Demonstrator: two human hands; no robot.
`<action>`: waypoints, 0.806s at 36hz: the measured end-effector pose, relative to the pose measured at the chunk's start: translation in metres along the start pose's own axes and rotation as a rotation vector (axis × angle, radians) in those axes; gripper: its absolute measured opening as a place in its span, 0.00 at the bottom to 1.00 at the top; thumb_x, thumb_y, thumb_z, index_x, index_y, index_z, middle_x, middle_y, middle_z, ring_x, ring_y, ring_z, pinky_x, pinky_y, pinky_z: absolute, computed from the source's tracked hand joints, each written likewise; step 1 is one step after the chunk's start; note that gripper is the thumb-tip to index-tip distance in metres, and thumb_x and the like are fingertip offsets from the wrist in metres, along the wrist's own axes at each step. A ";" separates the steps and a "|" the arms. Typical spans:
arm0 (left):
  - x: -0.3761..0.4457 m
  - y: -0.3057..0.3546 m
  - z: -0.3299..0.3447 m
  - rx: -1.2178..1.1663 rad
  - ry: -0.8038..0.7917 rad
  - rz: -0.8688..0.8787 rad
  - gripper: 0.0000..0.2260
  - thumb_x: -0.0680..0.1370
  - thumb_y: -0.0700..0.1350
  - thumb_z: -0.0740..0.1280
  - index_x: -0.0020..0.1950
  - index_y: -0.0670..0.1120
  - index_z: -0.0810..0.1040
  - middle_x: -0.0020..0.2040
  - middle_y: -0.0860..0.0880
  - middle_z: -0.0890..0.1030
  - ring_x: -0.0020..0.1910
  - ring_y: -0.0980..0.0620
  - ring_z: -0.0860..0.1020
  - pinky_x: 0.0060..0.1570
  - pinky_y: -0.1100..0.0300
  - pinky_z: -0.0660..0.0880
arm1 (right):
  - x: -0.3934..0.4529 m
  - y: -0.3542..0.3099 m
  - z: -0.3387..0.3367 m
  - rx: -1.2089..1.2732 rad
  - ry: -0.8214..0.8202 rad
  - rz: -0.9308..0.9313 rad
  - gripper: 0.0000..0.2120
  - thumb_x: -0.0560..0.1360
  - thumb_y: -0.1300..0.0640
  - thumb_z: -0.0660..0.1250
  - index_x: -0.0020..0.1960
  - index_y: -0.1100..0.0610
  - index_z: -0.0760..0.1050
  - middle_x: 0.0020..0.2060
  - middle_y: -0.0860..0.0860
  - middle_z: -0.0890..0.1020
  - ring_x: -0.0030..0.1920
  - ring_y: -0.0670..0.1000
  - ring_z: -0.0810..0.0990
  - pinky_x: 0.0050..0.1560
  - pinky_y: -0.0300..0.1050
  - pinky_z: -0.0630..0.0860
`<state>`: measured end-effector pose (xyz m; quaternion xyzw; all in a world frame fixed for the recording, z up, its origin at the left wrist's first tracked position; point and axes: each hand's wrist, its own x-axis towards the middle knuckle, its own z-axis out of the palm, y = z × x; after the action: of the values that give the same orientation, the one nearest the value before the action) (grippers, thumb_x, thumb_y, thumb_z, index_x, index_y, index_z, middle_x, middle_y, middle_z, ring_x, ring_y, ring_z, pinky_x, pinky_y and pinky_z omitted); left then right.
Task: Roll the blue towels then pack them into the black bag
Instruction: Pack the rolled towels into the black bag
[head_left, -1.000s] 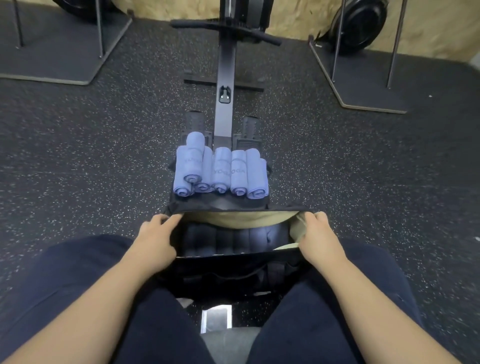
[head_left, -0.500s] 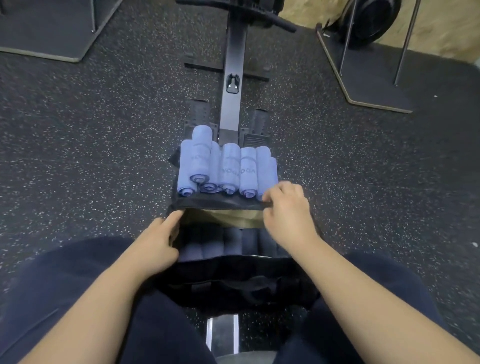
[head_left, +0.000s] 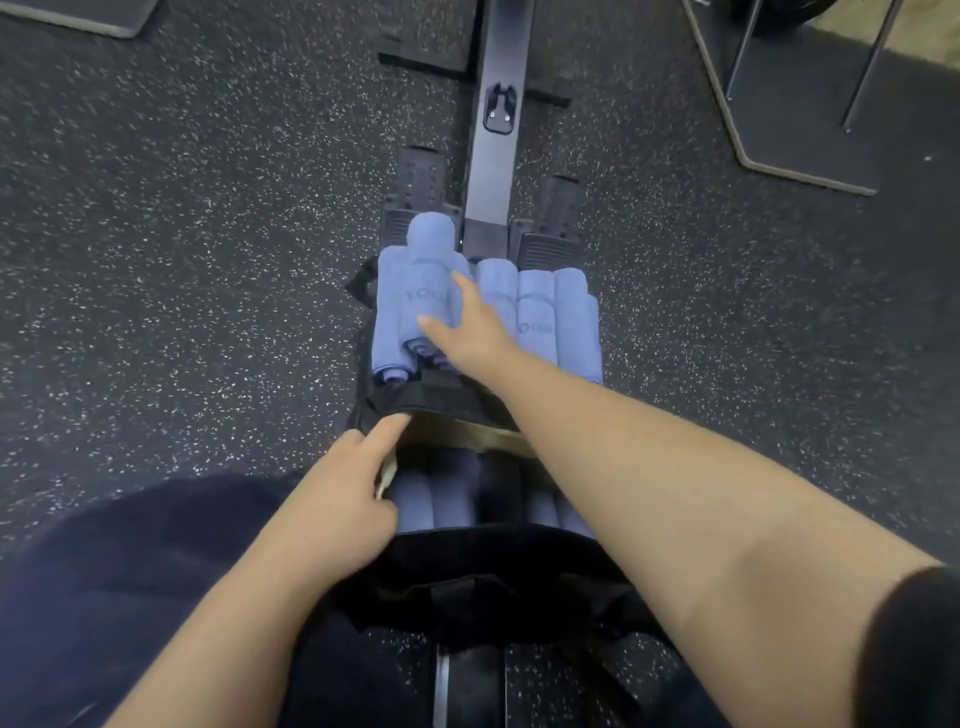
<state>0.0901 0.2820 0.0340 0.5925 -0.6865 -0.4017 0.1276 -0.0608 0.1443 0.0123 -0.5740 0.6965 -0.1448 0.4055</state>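
Several rolled blue towels (head_left: 540, 317) lie side by side on the far flap of the black bag (head_left: 467, 566), one more roll stacked on top at the left. My right hand (head_left: 467, 332) reaches over them with fingers spread, thumb and forefinger on either side of the top left roll (head_left: 426, 280). My left hand (head_left: 348, 499) holds the bag's left rim, forefinger stretched along the opening. Inside the open bag, more rolled towels (head_left: 441, 504) lie in a row in shadow.
The bag sits between my knees on a rowing machine, whose rail (head_left: 496, 130) and footplates (head_left: 550, 223) run ahead. Speckled black rubber floor lies on both sides. A platform with metal legs (head_left: 800, 104) stands at the upper right.
My right hand left the bag's right rim and moved forward and left onto the stacked rolls. The camera tilted down and closer. My left hand kept its place on the rim.
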 end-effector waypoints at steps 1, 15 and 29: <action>0.001 -0.001 0.000 -0.011 -0.002 -0.002 0.35 0.70 0.31 0.60 0.73 0.56 0.61 0.45 0.51 0.69 0.45 0.53 0.69 0.43 0.74 0.64 | 0.006 -0.002 0.003 0.014 0.011 0.009 0.35 0.78 0.47 0.64 0.78 0.50 0.49 0.69 0.60 0.66 0.68 0.60 0.67 0.64 0.49 0.65; 0.011 -0.002 0.004 -0.035 -0.063 -0.020 0.37 0.70 0.32 0.60 0.73 0.60 0.57 0.48 0.55 0.67 0.54 0.49 0.69 0.56 0.56 0.68 | 0.048 -0.024 0.020 0.118 0.049 0.220 0.43 0.74 0.47 0.70 0.74 0.66 0.47 0.68 0.58 0.68 0.66 0.58 0.70 0.60 0.47 0.67; 0.012 0.001 0.004 -0.043 -0.110 -0.051 0.37 0.71 0.32 0.60 0.75 0.60 0.56 0.51 0.53 0.68 0.56 0.50 0.69 0.55 0.60 0.66 | 0.023 -0.020 0.006 0.332 0.080 0.157 0.30 0.78 0.54 0.65 0.71 0.63 0.52 0.60 0.56 0.69 0.52 0.52 0.69 0.53 0.44 0.66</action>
<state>0.0839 0.2729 0.0289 0.5841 -0.6684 -0.4513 0.0921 -0.0430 0.1186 0.0134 -0.4369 0.7212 -0.2482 0.4768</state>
